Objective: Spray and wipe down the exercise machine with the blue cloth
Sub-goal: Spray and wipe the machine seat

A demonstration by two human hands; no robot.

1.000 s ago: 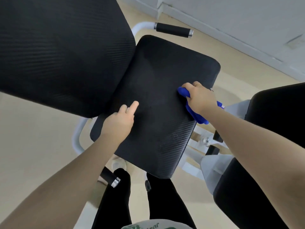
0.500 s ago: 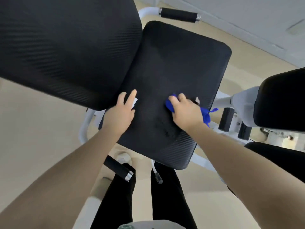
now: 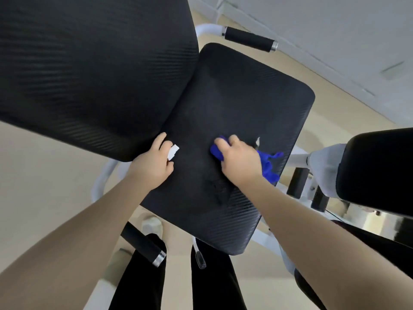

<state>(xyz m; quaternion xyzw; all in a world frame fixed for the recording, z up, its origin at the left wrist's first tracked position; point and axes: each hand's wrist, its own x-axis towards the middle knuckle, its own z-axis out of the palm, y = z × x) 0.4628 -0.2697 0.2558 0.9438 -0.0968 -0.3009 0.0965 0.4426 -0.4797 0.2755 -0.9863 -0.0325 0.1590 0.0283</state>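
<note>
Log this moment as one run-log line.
phase: wiping | right hand: grips blue cloth on seat pad | left hand: holds small white object

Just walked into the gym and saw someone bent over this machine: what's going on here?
A person is wiping the machine's black seat pad. The right hand grips a bunched blue cloth and presses it on the pad's middle. The left hand rests at the pad's left edge, beside the backrest pad, holding something small and white that cannot be identified.
</note>
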